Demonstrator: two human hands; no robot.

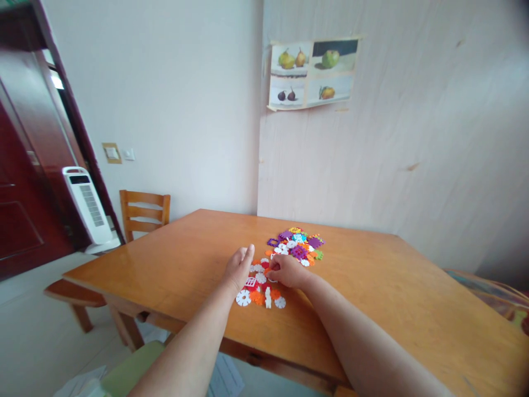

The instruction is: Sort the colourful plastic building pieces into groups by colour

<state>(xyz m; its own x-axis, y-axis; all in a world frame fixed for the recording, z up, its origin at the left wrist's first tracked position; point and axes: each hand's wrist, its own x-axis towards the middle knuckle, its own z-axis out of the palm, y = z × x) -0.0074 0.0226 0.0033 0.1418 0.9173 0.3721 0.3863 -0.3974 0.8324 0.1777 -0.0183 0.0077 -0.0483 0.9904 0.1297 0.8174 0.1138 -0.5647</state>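
On the wooden table (339, 292), a near group of plastic building pieces lies between my hands. It includes a white notched disc (243, 298), an orange disc (258, 298), a white window-shaped piece (250, 282) and a white upright-looking piece (268, 298). My left hand (238, 268) rests at the group's left edge, thumb raised and apart; its other fingers are mostly hidden. Over the right side of the group, my right hand (287, 270) has its fingertips pinched together among the discs. What they pinch, if anything, is too small to make out.
Behind my right hand lies a bigger heap of mixed pieces, with a purple square piece (299, 252) in it. A wooden chair (144, 214) stands beyond the table's left side, near a white tower heater (87, 205). The wall (206, 110) rises behind the table.
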